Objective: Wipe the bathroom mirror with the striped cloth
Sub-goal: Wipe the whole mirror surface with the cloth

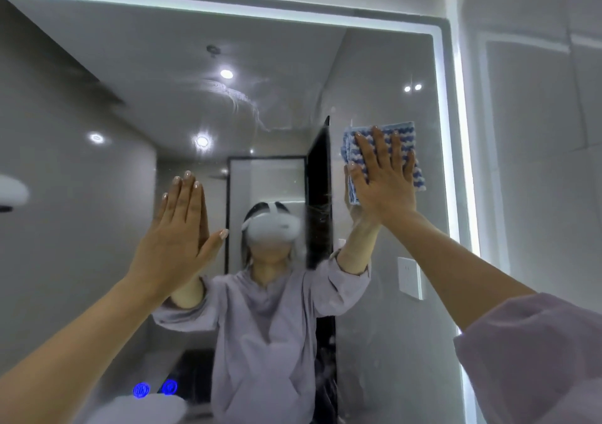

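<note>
Our right sleeve, lilac and bunched at the forearm, fills the lower right corner closest to us. From it the bare arm reaches up to our right hand, fingers spread and straight, palm pressing the striped cloth flat against the mirror. The blue and white cloth sits high on the right side of the glass, just inside the lit strip along the edge. Our left hand lies flat on the glass to the left, fingers straight and together, thumb out, holding nothing. Cloudy smears curve across the glass above and between our hands. Two blue buttons glow near the bottom edge. Beyond the frame on the right stands a pale tiled wall.
</note>
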`<state>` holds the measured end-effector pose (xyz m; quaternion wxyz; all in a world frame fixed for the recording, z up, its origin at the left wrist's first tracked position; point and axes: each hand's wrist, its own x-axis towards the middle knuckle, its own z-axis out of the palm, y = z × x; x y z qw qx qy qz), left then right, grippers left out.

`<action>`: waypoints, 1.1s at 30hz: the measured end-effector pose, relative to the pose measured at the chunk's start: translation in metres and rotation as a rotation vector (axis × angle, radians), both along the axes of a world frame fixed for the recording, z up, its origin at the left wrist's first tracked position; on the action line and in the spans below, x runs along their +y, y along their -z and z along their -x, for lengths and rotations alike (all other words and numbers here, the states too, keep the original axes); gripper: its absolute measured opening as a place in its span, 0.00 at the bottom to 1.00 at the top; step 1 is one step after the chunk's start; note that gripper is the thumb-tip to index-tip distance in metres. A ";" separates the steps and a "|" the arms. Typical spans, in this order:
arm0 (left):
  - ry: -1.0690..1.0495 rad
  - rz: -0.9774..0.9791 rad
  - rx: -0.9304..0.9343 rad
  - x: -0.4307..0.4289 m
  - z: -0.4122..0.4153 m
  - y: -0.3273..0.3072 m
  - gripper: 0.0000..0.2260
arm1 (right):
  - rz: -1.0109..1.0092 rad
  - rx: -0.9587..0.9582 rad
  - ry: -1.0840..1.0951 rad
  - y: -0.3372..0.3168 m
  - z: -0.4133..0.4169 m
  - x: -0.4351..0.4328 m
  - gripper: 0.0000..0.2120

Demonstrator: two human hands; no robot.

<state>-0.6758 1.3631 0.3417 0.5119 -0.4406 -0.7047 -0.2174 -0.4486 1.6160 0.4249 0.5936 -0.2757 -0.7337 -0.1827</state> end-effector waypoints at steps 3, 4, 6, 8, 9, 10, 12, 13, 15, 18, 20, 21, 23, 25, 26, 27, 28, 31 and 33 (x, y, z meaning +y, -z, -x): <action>0.035 -0.028 0.025 0.003 0.002 0.001 0.40 | 0.073 0.078 -0.025 0.001 0.018 -0.017 0.28; 0.042 -0.030 0.025 0.003 0.002 0.001 0.40 | 0.081 0.090 -0.025 0.001 0.024 -0.023 0.28; 0.049 -0.035 0.024 0.005 0.003 0.002 0.38 | 0.074 0.081 -0.032 -0.002 0.034 -0.037 0.28; 0.049 -0.044 0.025 0.006 0.004 0.003 0.37 | 0.040 0.061 -0.048 -0.006 0.044 -0.051 0.28; 0.049 -0.050 0.026 0.007 0.005 0.004 0.37 | 0.014 0.050 -0.050 -0.008 0.050 -0.058 0.28; 0.050 -0.054 0.028 0.007 0.005 0.004 0.37 | -0.011 0.035 -0.048 -0.011 0.057 -0.066 0.27; 0.053 -0.057 0.031 0.008 0.005 0.004 0.37 | -0.060 -0.006 -0.049 -0.016 0.073 -0.082 0.27; 0.055 -0.059 0.030 0.008 0.005 0.004 0.37 | -0.086 -0.032 -0.057 -0.019 0.081 -0.090 0.26; 0.059 -0.064 0.022 0.008 0.004 0.003 0.37 | -0.130 -0.097 -0.090 -0.024 0.098 -0.105 0.26; 0.069 -0.071 0.023 0.008 0.002 0.004 0.37 | -0.203 -0.186 -0.083 -0.031 0.125 -0.128 0.26; 0.060 -0.075 0.025 0.008 0.002 0.004 0.38 | -0.249 -0.241 -0.045 -0.036 0.139 -0.141 0.26; 0.056 -0.076 0.026 0.008 0.002 0.004 0.37 | -0.263 -0.257 -0.033 -0.038 0.143 -0.144 0.26; 0.052 -0.076 0.030 0.008 0.002 0.004 0.37 | -0.276 -0.266 -0.042 -0.041 0.146 -0.145 0.26; 0.054 -0.073 0.033 0.007 0.003 0.003 0.37 | -0.279 -0.273 -0.076 -0.043 0.142 -0.141 0.26; 0.059 -0.075 0.033 0.007 0.004 0.003 0.37 | -0.284 -0.280 -0.083 -0.044 0.140 -0.138 0.26; 0.062 -0.077 0.035 0.007 0.004 0.003 0.37 | -0.293 -0.289 -0.082 -0.046 0.137 -0.136 0.26; 0.058 -0.078 0.038 0.007 0.004 0.003 0.37 | -0.303 -0.298 -0.078 -0.047 0.135 -0.134 0.26; 0.036 -0.080 0.044 0.007 0.006 0.003 0.37 | -0.319 -0.309 -0.078 -0.051 0.125 -0.126 0.25; 0.044 -0.077 0.039 0.007 0.007 0.003 0.37 | -0.309 -0.298 -0.080 -0.053 0.114 -0.117 0.25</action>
